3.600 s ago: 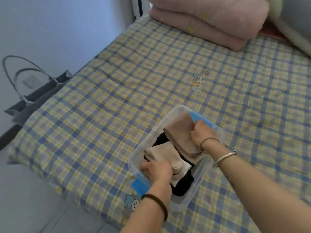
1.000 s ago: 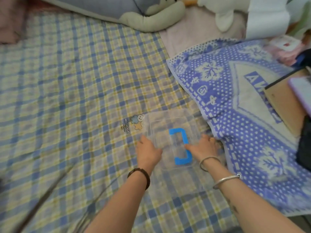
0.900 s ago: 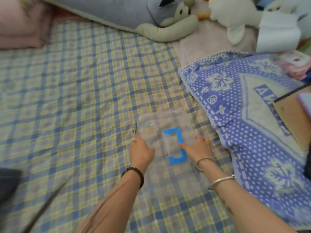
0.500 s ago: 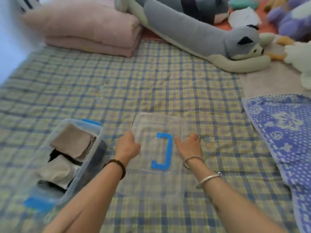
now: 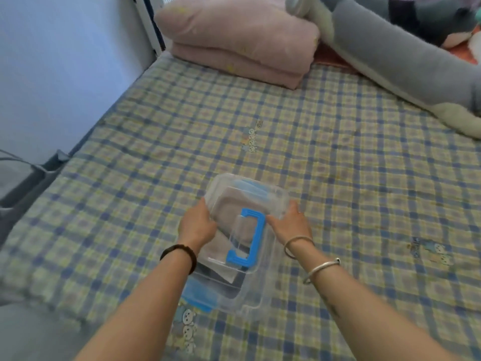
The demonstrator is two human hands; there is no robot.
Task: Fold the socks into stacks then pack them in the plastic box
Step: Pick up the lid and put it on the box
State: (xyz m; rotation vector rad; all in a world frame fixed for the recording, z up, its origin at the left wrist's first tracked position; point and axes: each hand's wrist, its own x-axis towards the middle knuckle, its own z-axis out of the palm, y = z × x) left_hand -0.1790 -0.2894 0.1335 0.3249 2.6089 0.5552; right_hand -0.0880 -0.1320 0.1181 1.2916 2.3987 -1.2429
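Observation:
A clear plastic box [image 5: 250,300] with blue latches sits on the checked bed sheet near the bed's front edge. Folded beige and black socks [image 5: 229,204] show through it. A clear lid [image 5: 270,201] with a blue handle [image 5: 250,238] lies over the top of the box. My left hand [image 5: 197,225] grips the lid's left edge. My right hand [image 5: 290,225] grips its right edge beside the handle. Whether the lid is seated all round cannot be told.
A folded pink blanket [image 5: 242,40] lies at the head of the bed. A long grey plush toy [image 5: 406,61] stretches along the back right. A wall [image 5: 65,61] and the bed's left edge border the left side, with a dark bag [image 5: 23,181] on the floor.
Both hands carried the clear lid from the right part of the bed leftwards to the box. The lid now lies over the box with the socks inside.

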